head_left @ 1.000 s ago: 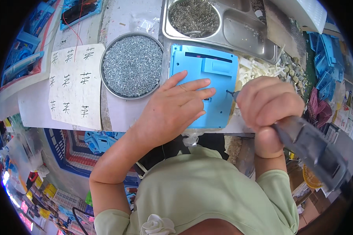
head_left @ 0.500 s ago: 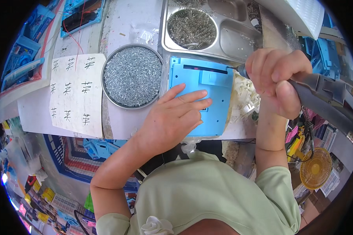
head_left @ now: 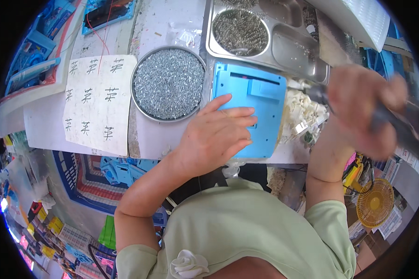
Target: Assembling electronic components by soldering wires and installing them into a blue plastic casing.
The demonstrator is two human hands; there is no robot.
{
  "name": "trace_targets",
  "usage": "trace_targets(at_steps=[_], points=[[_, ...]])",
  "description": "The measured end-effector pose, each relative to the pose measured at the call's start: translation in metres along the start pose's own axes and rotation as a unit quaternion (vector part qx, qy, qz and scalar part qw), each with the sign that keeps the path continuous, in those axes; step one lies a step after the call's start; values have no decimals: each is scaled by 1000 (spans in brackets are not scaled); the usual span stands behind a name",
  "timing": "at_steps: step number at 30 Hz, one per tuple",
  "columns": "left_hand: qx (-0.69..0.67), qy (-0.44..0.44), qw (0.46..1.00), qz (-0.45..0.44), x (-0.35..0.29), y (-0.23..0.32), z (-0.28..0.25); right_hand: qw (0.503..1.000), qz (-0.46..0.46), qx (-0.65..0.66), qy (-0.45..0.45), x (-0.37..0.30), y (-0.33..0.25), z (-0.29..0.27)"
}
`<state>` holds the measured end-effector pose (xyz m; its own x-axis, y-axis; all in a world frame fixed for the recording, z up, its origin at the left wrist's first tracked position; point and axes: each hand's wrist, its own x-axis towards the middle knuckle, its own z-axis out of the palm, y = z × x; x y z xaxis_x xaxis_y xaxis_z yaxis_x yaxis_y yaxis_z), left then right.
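On the pale worktable point(head_left: 160, 144), the flat, rectangular light-blue plastic panel point(head_left: 269, 123) lies in front of the person, near the table's near edge. The left hand point(head_left: 216, 137) rests over its left and middle part, fingers moderately spread and nearly straight, laid upon the surface with nothing gripped. At the right, the right hand point(head_left: 365, 109) is blurred, its fingers curled closed round a long, dark-bodied screwdriver point(head_left: 400, 126), which points left toward the panel's far right corner; I cannot tell whether the tip touches. Below that tool, just beside the panel's right edge, sits a loose heap of small white plastic pieces point(head_left: 303, 111). Left of the panel stands a round grey metal dish point(head_left: 133, 90) full of short silvery screws point(head_left: 170, 83). Beyond the panel is a shiny steel compartment tray point(head_left: 288, 45), one round hollow heaped with small metal springs point(head_left: 240, 32). Farther left lies a white paper sheet point(head_left: 95, 111) bearing dark handwriting.
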<state>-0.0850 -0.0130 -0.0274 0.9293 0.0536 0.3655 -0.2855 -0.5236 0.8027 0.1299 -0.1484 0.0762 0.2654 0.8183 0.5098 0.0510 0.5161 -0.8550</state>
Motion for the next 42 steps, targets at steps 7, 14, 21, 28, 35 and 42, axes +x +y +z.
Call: trace_targets(at_steps=[7,14,21,28,35,42], points=[[22,106,994,27,-12,10,-3,993,3,118,-31,-15,-3,58],[12,131,991,30,-20,11,-9,992,9,124,-26,-10,-6,75],[2,137,990,43,-25,7,-13,993,29,114,-23,-3,0,87],[45,70,993,89,-27,2,-31,991,105,78,12,-2,0,97],[103,60,985,127,-24,-6,-38,993,96,64,32,1,5,103],[59,145,987,-32,-3,-6,-84,999,-9,-11,36,23,30,67]])
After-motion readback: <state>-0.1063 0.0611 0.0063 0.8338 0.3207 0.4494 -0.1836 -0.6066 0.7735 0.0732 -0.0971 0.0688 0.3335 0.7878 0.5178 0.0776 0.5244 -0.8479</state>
